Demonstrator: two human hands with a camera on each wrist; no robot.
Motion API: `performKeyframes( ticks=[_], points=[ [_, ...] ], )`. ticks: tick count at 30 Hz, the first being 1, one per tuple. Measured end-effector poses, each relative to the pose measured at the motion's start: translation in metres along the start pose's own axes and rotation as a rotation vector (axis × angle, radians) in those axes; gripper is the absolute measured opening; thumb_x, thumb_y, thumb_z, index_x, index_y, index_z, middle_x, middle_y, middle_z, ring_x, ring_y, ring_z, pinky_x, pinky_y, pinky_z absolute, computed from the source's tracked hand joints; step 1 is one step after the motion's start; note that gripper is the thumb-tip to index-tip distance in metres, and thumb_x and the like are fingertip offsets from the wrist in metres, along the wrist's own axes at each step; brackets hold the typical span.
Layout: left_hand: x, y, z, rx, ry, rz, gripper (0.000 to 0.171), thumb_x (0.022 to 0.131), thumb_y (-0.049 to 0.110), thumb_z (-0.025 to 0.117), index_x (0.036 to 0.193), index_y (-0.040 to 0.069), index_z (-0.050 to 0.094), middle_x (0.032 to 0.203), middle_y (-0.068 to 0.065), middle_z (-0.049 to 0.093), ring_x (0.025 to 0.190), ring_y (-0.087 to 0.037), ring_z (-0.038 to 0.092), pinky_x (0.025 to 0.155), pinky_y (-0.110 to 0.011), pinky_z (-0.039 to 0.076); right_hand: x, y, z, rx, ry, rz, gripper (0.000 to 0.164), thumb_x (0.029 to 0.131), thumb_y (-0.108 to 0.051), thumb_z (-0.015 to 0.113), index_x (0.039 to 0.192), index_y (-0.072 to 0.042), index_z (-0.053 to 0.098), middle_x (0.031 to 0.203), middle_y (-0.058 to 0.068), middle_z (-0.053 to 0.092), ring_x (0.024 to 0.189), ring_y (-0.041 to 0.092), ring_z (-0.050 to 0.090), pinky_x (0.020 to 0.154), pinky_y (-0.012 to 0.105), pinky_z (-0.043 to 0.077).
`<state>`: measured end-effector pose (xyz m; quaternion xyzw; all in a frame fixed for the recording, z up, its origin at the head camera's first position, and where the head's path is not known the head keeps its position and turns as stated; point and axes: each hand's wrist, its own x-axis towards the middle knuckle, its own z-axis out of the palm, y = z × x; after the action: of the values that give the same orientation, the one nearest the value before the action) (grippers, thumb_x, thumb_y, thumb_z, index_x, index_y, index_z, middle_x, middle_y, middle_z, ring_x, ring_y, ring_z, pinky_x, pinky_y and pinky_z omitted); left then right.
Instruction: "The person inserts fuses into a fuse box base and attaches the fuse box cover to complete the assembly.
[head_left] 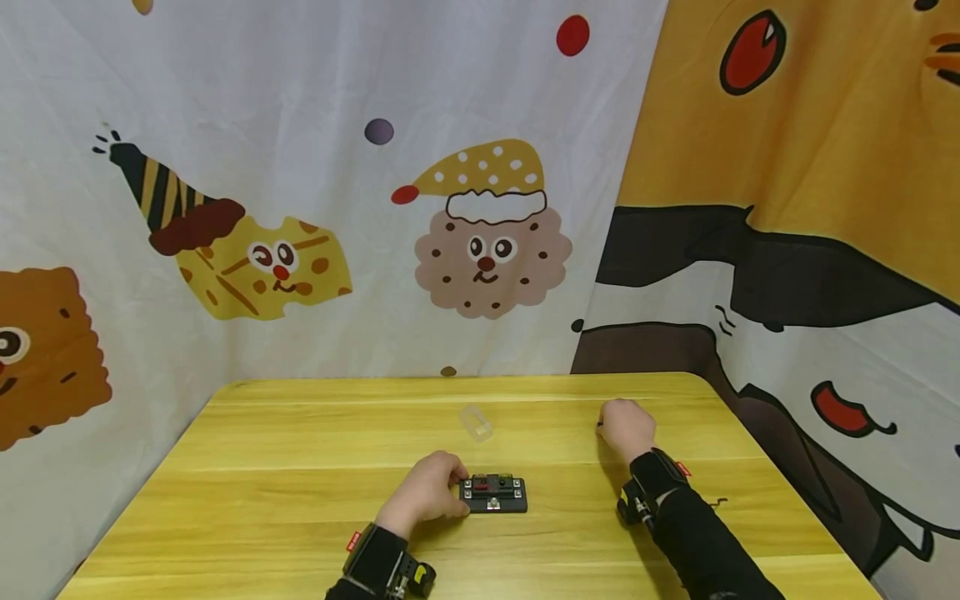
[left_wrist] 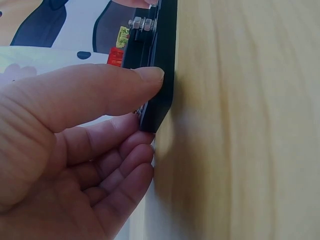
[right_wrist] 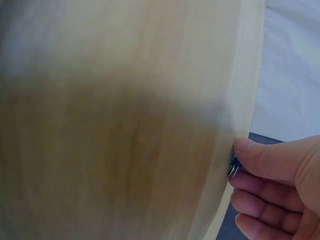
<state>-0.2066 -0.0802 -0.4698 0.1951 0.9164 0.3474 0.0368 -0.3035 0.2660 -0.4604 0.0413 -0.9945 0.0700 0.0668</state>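
Observation:
A black fuse block (head_left: 493, 504) with metal bolts lies on the wooden table, carrying a red fuse (left_wrist: 115, 56) and a yellow fuse (left_wrist: 122, 37). My left hand (head_left: 426, 492) holds its left end, with the thumb on the near edge in the left wrist view. At the right, my right hand (head_left: 628, 429) is over the far part of the table. Between its thumb and index finger it pinches a small dark piece with pale marks (right_wrist: 233, 166). Most of that piece is hidden by the fingers, so its kind does not show.
A clear plastic cover (head_left: 476, 423) lies on the table (head_left: 300, 442) beyond the fuse block. Behind the table's far edge hangs a printed cloth (head_left: 315, 100) with cartoon figures. A thin dark scrap (head_left: 718, 502) is beside the right forearm.

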Motion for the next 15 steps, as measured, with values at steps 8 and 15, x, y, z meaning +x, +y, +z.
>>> performKeyframes(
  ticks=[8,15],
  points=[
    [-0.0006,-0.0001,-0.0004,-0.001,0.002,0.002,0.04,0.062,0.01,0.09,0.095,0.002,0.068,0.09,-0.002,0.057,0.08,-0.017,0.052,0.076,-0.038,0.047,0.0002,-0.0018,-0.0022,0.003,0.005,0.005,0.015,0.082,-0.01,0.074,0.069,-0.012,0.068,0.075,0.006,0.066,0.069,0.025,0.062,0.055,0.045,0.05],
    [-0.0006,0.0005,-0.0006,-0.012,-0.002,0.003,0.041,0.062,0.01,0.089,0.096,0.002,0.068,0.09,-0.003,0.059,0.081,-0.018,0.053,0.077,-0.039,0.048,0.0011,-0.0004,-0.0023,-0.007,-0.01,0.009,0.011,0.084,-0.01,0.072,0.073,-0.012,0.071,0.079,0.008,0.068,0.071,0.025,0.062,0.056,0.043,0.05]
  ],
)
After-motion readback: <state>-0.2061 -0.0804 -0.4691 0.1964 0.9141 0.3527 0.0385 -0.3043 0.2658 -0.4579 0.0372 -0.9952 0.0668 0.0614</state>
